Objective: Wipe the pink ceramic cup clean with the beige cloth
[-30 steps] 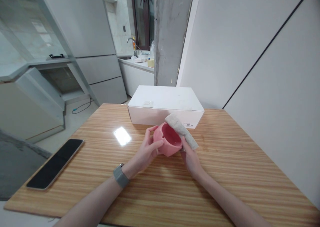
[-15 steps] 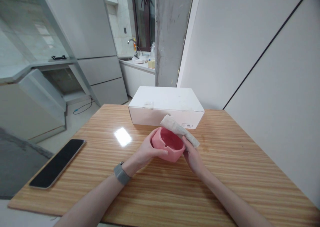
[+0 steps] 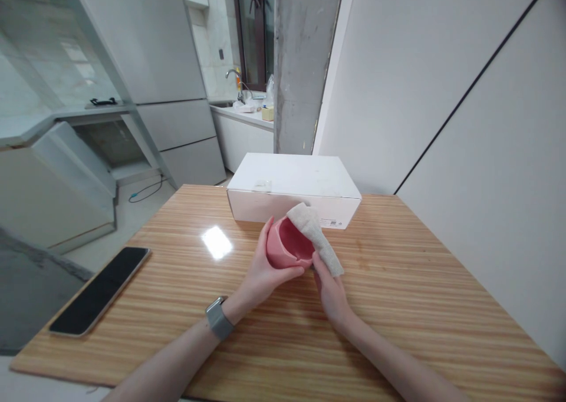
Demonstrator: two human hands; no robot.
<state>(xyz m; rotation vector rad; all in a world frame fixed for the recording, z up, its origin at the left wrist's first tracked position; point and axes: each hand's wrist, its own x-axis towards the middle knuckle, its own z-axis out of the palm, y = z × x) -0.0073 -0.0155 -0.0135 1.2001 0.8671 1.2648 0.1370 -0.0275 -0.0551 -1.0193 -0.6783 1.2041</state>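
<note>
White box (image 3: 294, 190) sits at the table's (image 3: 420, 307) far edge, roughly centred, long side facing the camera, small label on its front right. Black phone (image 3: 101, 289) lies flat, screen up, near the left edge toward the near-left corner, well apart from the box. Past the table: concrete pillar (image 3: 303, 60), grey cabinets (image 3: 154, 66), counter (image 3: 245, 114) with a tap (image 3: 233, 75) by the window.

I am sitting at a wooden table (image 3: 398, 307) in a home kitchen and dining area. A tall grey refrigerator (image 3: 154, 66) is standing to my left, and beyond a concrete pillar (image 3: 303, 60) a white counter (image 3: 241, 116) with a sink tap (image 3: 233, 75) is running under a window (image 3: 253, 25).
</note>
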